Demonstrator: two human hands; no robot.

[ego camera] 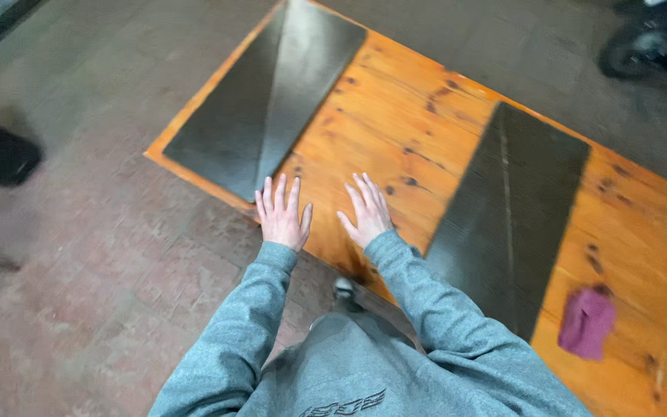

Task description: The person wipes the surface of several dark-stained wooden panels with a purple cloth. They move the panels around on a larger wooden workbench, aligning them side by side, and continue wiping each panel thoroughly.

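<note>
The person leans over a knotty orange wooden table (418, 123), both hands flat with nothing held. The left hand (282, 215) lies at the table's near edge, its fingers (279, 191) spread and released, the tips touching or just short of the near corner of a dark metal sheet (268, 96) that runs away from them toward the far end of the table. The right hand (366, 210) rests palm down on bare wood, fingers likewise loose and open, gripping nothing; a second dark metal sheet (511, 208) lies off to the outer side of those fingers, apart from them, and overhangs the near edge. Beyond that sheet, well away from either hand, a crumpled magenta cloth (587, 320) sits on the wood. The likeliest trouble seems to be the sheet edges: a thin metal corner right at the left fingertips could nick bare skin if the hand slides forward. The left palm sits so close to the table's edge that weight on it could slip off toward the brick floor (94, 270). The overhanging sheet might tip or slide if a sleeve brushed it. Motion blur makes the exact fingertip contact hard to judge.
</note>
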